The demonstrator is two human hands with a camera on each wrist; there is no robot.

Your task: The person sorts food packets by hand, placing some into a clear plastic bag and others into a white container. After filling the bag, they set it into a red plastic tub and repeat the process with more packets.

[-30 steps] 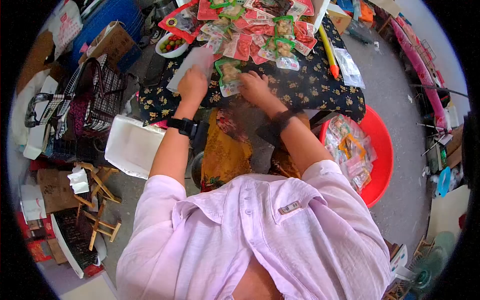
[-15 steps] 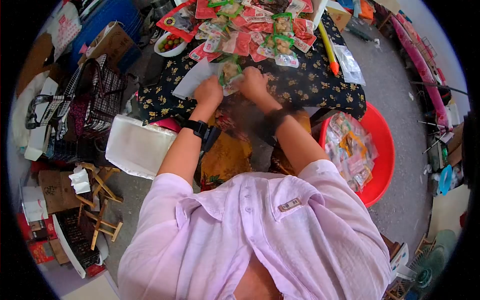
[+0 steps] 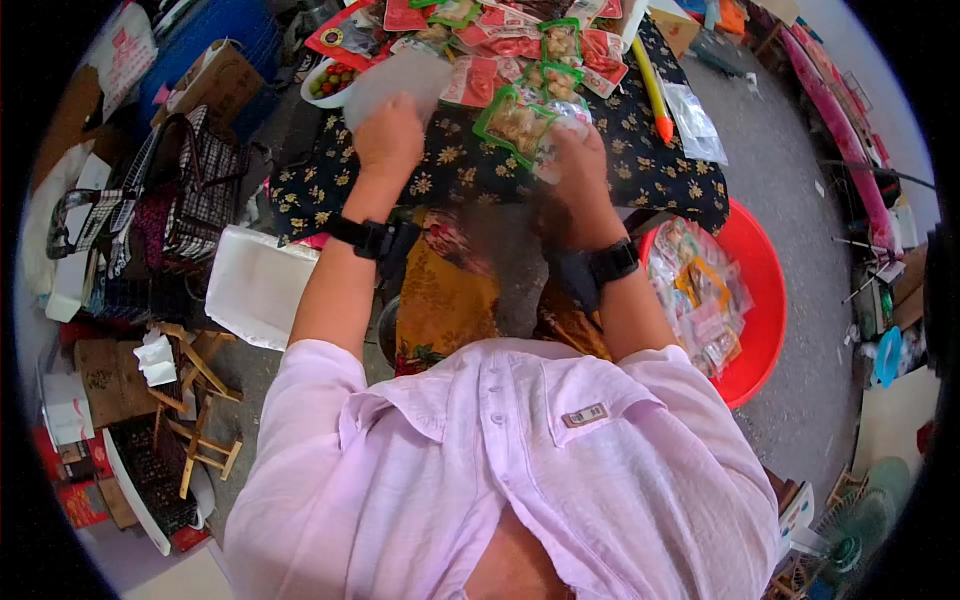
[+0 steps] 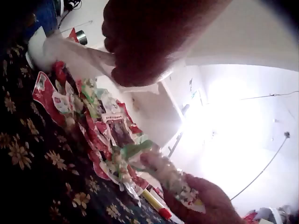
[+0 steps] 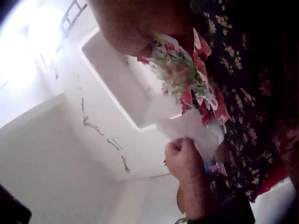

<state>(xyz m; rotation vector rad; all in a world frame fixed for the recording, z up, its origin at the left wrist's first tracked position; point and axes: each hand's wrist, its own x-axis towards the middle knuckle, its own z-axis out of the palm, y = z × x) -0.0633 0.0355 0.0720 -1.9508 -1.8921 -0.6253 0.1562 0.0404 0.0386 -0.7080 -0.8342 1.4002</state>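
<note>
My left hand point(image 3: 388, 140) grips a cloudy, see-through plastic bag point(image 3: 400, 85) by its near edge, above the left part of the table. In the right wrist view the bag point(image 5: 196, 133) hangs out flat from the curled fingers. My right hand point(image 3: 582, 175) pinches a green-edged clear snack packet point(image 3: 517, 125) with pale lumpy food inside, tilted over the table's front. The left wrist view shows that packet point(image 4: 168, 175) between thumb and fingers. Beyond both hands lies a pile of red and green snack packets point(image 3: 475, 80).
A white bowl of small red and green fruit point(image 3: 330, 84) stands at the table's left. A yellow stick with an orange end point(image 3: 655, 95) and a clear plastic bag point(image 3: 695, 125) lie at the right. Below is a red tub point(image 3: 765, 310) of packets; a white foam box point(image 3: 258, 290) sits left.
My hands came together at the snack packet at the table's front, then parted. The right hand lifted the packet to the right; the left hand moved back left and farther with the bag.
</note>
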